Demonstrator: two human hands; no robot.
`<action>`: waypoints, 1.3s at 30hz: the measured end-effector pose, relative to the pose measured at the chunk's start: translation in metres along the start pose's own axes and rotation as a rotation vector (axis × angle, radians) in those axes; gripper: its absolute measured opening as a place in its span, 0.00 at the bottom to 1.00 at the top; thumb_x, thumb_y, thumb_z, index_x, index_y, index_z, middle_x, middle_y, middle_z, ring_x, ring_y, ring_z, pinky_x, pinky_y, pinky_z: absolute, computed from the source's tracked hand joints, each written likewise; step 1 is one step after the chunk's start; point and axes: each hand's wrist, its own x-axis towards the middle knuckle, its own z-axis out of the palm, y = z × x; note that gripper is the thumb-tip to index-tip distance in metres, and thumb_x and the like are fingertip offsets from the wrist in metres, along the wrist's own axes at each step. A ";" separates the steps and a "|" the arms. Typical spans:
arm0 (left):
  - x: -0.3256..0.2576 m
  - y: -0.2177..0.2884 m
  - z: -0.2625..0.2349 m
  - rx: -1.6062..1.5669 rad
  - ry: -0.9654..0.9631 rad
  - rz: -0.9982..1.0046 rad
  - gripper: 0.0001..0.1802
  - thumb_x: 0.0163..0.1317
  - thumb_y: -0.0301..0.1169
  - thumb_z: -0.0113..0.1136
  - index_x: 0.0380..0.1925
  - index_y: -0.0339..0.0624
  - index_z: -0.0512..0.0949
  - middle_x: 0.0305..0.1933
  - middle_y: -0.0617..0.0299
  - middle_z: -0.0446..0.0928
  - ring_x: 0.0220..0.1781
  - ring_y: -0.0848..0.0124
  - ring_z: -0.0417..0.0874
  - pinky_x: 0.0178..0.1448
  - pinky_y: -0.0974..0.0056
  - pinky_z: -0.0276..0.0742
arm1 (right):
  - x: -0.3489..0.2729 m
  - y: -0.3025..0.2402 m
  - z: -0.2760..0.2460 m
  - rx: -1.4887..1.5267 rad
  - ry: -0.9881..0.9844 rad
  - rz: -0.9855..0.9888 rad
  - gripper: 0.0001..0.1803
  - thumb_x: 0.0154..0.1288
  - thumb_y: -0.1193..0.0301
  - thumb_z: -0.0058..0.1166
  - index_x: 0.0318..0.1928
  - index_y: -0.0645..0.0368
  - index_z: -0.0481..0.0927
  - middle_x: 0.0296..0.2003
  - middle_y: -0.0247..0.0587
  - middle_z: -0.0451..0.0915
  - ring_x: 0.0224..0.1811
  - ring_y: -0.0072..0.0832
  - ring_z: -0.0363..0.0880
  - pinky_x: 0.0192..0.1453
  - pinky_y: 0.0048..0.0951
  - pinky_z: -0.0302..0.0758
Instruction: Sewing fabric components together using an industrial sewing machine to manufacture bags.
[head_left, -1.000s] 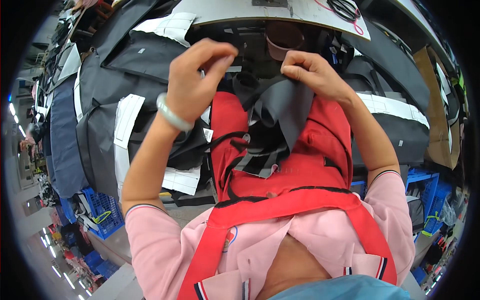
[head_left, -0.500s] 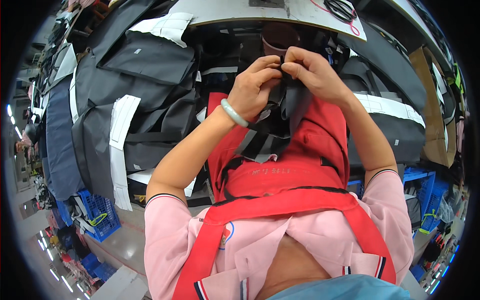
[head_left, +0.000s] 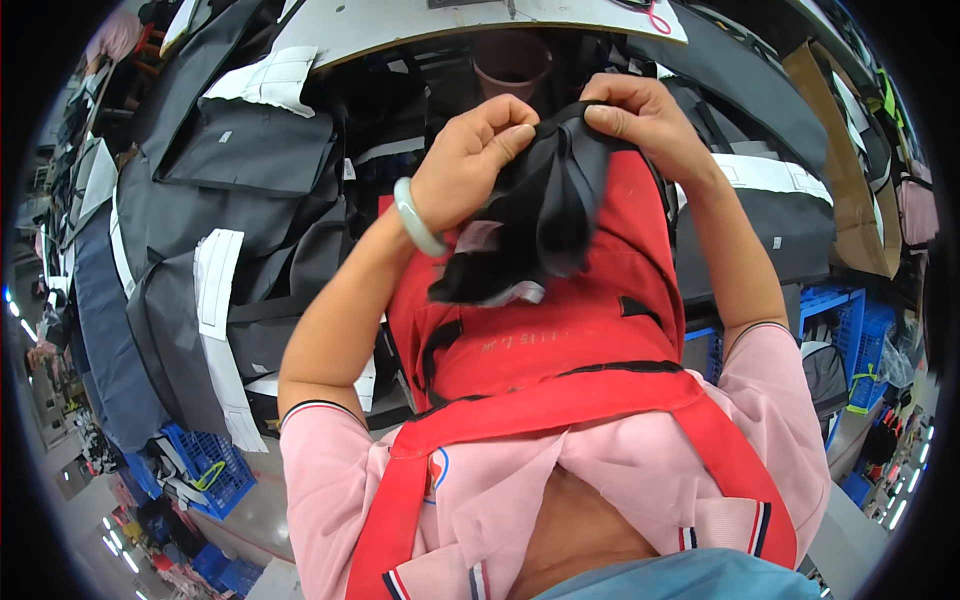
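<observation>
head view: left hand (head_left: 478,160) and right hand (head_left: 640,115) both pinch bunched, seemingly folded black fabric (head_left: 545,215)

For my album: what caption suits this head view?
Both hands, left hand and right hand, pinch a black fabric piece above a red apron.

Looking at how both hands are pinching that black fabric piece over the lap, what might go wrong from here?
1. Both the left hand and the right hand pinch only the top edge of the black fabric piece, so it may slip free.
2. Its loose lower end hangs over the red apron and could twist or bunch.
3. The pale bangle might snag the cloth.
</observation>
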 end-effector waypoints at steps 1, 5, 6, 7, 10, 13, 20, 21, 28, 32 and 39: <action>0.002 0.011 -0.004 -0.073 -0.070 -0.035 0.09 0.71 0.32 0.53 0.36 0.38 0.74 0.34 0.74 0.74 0.39 0.88 0.69 0.44 0.79 0.67 | 0.002 -0.010 -0.001 -0.053 -0.002 0.003 0.10 0.67 0.67 0.56 0.33 0.60 0.77 0.30 0.24 0.72 0.35 0.10 0.68 0.41 0.15 0.65; 0.016 0.038 -0.035 0.062 -0.114 -0.148 0.12 0.69 0.33 0.55 0.45 0.36 0.79 0.36 0.70 0.79 0.37 0.85 0.76 0.45 0.77 0.73 | 0.020 -0.013 -0.007 -0.154 -0.017 0.057 0.11 0.66 0.64 0.58 0.36 0.59 0.78 0.30 0.22 0.74 0.35 0.09 0.69 0.40 0.15 0.66; 0.019 0.045 -0.040 0.071 -0.118 -0.142 0.12 0.69 0.33 0.55 0.45 0.36 0.79 0.36 0.70 0.79 0.37 0.85 0.76 0.45 0.77 0.73 | 0.024 -0.014 -0.007 -0.156 -0.012 0.046 0.11 0.66 0.64 0.58 0.36 0.59 0.78 0.30 0.22 0.74 0.35 0.09 0.69 0.40 0.15 0.66; 0.021 0.051 -0.045 0.181 -0.085 -0.156 0.13 0.67 0.34 0.59 0.43 0.36 0.81 0.34 0.71 0.78 0.35 0.84 0.75 0.43 0.76 0.72 | 0.029 -0.016 -0.005 -0.131 -0.029 0.052 0.12 0.66 0.63 0.58 0.37 0.60 0.79 0.30 0.22 0.74 0.35 0.10 0.69 0.41 0.15 0.66; 0.029 0.062 -0.052 0.252 -0.023 -0.164 0.12 0.62 0.33 0.64 0.38 0.35 0.84 0.31 0.71 0.79 0.35 0.84 0.75 0.43 0.76 0.71 | 0.042 -0.027 0.002 -0.058 -0.114 0.064 0.15 0.63 0.62 0.62 0.42 0.60 0.81 0.33 0.24 0.78 0.37 0.12 0.72 0.43 0.16 0.69; 0.039 0.078 -0.059 0.090 -0.022 -0.140 0.11 0.62 0.30 0.63 0.41 0.35 0.83 0.34 0.66 0.82 0.37 0.82 0.80 0.44 0.76 0.74 | 0.061 -0.029 -0.002 0.002 -0.064 0.060 0.14 0.62 0.64 0.63 0.42 0.61 0.82 0.32 0.25 0.78 0.36 0.11 0.73 0.41 0.15 0.69; 0.085 0.089 -0.088 0.014 0.110 -0.082 0.11 0.63 0.26 0.60 0.43 0.33 0.81 0.36 0.61 0.84 0.33 0.78 0.84 0.39 0.76 0.79 | 0.115 -0.030 -0.023 0.144 0.034 -0.002 0.13 0.63 0.66 0.62 0.42 0.62 0.80 0.32 0.28 0.79 0.32 0.11 0.75 0.39 0.15 0.71; 0.094 0.089 -0.093 0.025 0.122 -0.062 0.11 0.63 0.25 0.60 0.44 0.32 0.81 0.36 0.60 0.84 0.32 0.78 0.84 0.38 0.75 0.79 | 0.123 -0.027 -0.027 0.157 0.045 -0.003 0.13 0.63 0.66 0.61 0.42 0.62 0.80 0.32 0.28 0.80 0.32 0.11 0.75 0.39 0.14 0.71; 0.144 0.084 -0.139 0.107 0.155 -0.049 0.14 0.64 0.27 0.57 0.46 0.31 0.80 0.39 0.58 0.83 0.37 0.76 0.84 0.44 0.76 0.79 | 0.175 -0.009 -0.045 0.195 0.098 -0.021 0.14 0.63 0.66 0.62 0.43 0.62 0.80 0.32 0.28 0.80 0.32 0.11 0.76 0.37 0.14 0.72; 0.162 0.072 -0.160 0.231 0.137 0.011 0.15 0.66 0.28 0.53 0.48 0.31 0.80 0.43 0.59 0.82 0.41 0.75 0.83 0.49 0.75 0.78 | 0.196 0.001 -0.053 0.179 0.105 0.002 0.14 0.62 0.66 0.62 0.44 0.63 0.80 0.32 0.29 0.81 0.31 0.12 0.77 0.37 0.15 0.73; 0.171 0.051 -0.177 0.512 0.126 0.097 0.17 0.68 0.28 0.47 0.52 0.33 0.78 0.52 0.62 0.79 0.51 0.75 0.79 0.57 0.74 0.72 | 0.209 0.011 -0.055 0.138 0.153 0.025 0.14 0.62 0.66 0.62 0.44 0.63 0.81 0.32 0.29 0.81 0.30 0.12 0.76 0.34 0.15 0.73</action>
